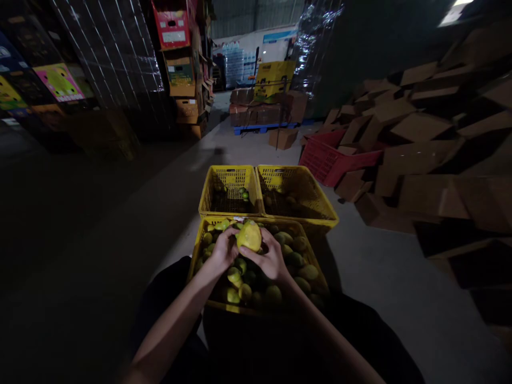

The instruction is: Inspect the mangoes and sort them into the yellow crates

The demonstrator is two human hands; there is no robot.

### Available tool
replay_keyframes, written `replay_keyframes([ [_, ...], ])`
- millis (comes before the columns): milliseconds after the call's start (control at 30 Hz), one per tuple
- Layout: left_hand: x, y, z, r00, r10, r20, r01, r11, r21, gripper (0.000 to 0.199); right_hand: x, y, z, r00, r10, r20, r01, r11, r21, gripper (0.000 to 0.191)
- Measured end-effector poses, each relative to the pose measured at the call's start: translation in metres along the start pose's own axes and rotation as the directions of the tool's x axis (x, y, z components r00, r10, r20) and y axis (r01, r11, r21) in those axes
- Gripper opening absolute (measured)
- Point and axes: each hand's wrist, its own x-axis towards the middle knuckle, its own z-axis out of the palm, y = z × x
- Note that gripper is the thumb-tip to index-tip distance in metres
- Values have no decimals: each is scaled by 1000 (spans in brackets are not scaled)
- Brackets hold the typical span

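Held above the near crate is a yellow lemon-like fruit (249, 237), rounded and slightly bumpy; its exact kind is hard to tell. My right hand (272, 256) wraps round its right side, with the thumb across the lower front. On its left side my left hand (224, 249) has bent fingers against the fruit, their tips partly hidden. Below both hands, the yellow plastic crate (196, 250) holds many green and yellow fruits. Rounder yellow-green fruits (234, 276) lie toward the left, larger dull green oval ones (308, 272) toward the right.
Two more yellow crates stand just beyond: the left crate (202, 194) has a few green fruits, the right crate (320, 194) a few dim ones. A red crate (324, 157) and heaped cardboard boxes (424, 128) lie right. Stacked cartons (182, 74) and a blue pallet (256, 129) stand farther back.
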Motion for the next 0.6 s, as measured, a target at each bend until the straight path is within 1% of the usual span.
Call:
replay_keyframes([
  [67,-5,7,6,995,98,3,-98,993,65,13,2,1,-2,996,58,-66,-50,992,117,43],
  [100,-7,10,8,987,160,0,-159,981,112,15,3,2,-3,992,68,-105,-53,989,138,45],
  [200,-13,15,13,945,323,44,-323,913,247,23,6,4,-9,982,12,-186,0,998,63,48],
  [267,-16,17,15,918,390,77,-393,864,315,30,7,7,-14,977,-45,-208,43,999,-18,50],
  [333,-17,19,14,908,405,105,-415,838,355,36,8,11,-17,974,-85,-212,67,994,-91,52],
  [400,-18,20,12,916,380,131,-400,836,376,39,7,15,-18,971,-104,-216,72,986,-153,54],
  [467,-17,22,9,925,353,143,-380,842,382,38,7,19,-18,971,-103,-214,69,985,-159,55],
  [533,-15,25,6,929,341,141,-369,851,374,33,7,20,-16,976,-68,-209,52,995,-81,57],
  [600,-13,27,3,933,335,127,-358,864,354,28,7,17,-15,979,-1,-202,14,998,63,59],
])
